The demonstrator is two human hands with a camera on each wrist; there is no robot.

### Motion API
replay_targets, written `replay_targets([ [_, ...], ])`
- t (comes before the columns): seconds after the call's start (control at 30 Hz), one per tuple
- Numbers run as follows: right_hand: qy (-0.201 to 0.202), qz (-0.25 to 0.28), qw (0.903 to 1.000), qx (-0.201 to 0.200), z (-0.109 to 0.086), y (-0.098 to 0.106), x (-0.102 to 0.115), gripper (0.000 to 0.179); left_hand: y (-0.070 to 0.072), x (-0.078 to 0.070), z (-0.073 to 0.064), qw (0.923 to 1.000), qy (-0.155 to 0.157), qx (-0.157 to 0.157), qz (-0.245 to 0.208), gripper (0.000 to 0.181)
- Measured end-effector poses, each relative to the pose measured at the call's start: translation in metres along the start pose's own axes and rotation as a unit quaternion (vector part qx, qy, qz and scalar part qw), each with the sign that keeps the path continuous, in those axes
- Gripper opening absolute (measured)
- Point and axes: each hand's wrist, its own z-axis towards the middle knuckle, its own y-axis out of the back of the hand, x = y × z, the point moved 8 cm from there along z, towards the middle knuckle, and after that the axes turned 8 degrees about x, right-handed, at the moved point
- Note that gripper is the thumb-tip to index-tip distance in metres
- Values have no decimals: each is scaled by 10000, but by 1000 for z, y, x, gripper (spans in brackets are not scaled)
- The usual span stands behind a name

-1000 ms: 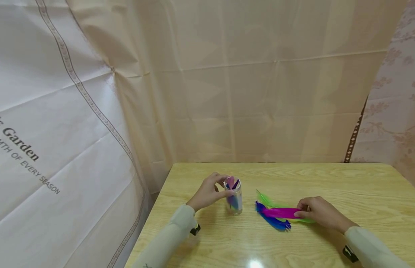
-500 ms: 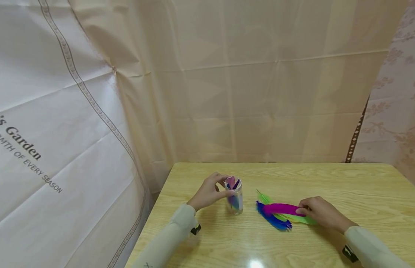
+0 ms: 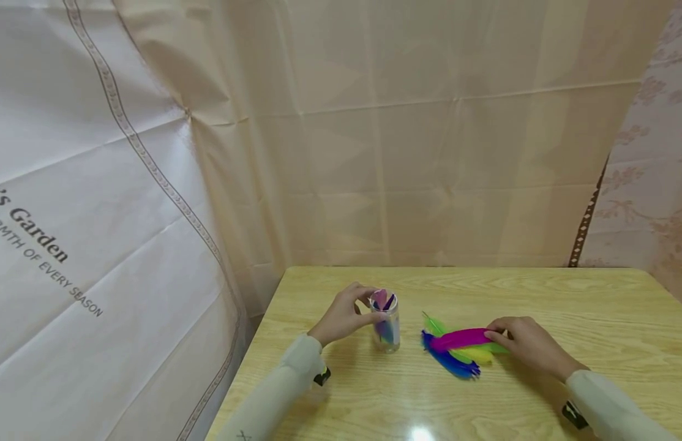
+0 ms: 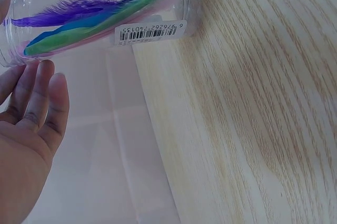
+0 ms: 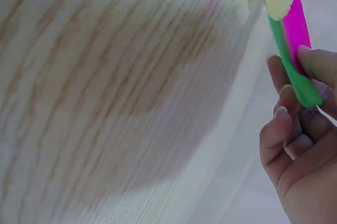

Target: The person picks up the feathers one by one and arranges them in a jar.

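A light wood-grain table [image 3: 583, 306] spans the lower right of the head view, its sheen broken by a bright glare [image 3: 420, 433] at bottom centre. Behind it hangs a creased beige cloth [image 3: 418, 159]; at left, a white cloth [image 3: 98, 245] printed with "Garden" and "EVERY SEASON"; at upper right, a pale cloth [image 3: 649, 153] with pinkish flowers.

Just below centre, your left hand [image 3: 342, 317] grips a clear jar [image 3: 393, 335] near its rim, thumb and fingers curled round it. The jar stands upright on the table, holding purple, blue and green feathers [image 4: 73, 38], with a barcode label [image 4: 151, 32] on its side.

At lower right, your right hand [image 3: 531, 344] pinches one end of a magenta feather [image 3: 461, 339]; its other end overlaps a blue feather [image 3: 450, 360]. Green feathers [image 3: 434, 325] and a yellow feather [image 3: 479, 356] lie beside them. You cannot tell whether your fingers also touch green.
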Motion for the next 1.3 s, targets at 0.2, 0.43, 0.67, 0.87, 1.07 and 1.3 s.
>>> replay_targets([
  [0.2, 7, -60, 9995, -304, 0, 4, -1, 18, -1, 1, -1, 10000, 40, -5, 3, 57],
  [0.43, 119, -160, 9979, -613, -2, 9, 0, 9, -1, 1, -1, 10000, -23, -16, 16, 57],
  [0.67, 147, -46, 9980, -619, -3, 7, -1, 11, -3, 0, -2, 10000, -33, 25, 0, 56],
  [0.87, 70, -25, 9980, -626, -4, 8, -1, 15, -2, 0, -1, 10000, -13, 2, 38, 56],
  [1.07, 68, 8, 9985, -541, -3, 8, -1, 14, -1, 1, 0, 10000, -11, -7, 59, 57],
  [1.3, 56, 20, 9992, -405, -2, 7, -2, 10, -2, 0, -1, 10000, 2, -4, 74, 57],
])
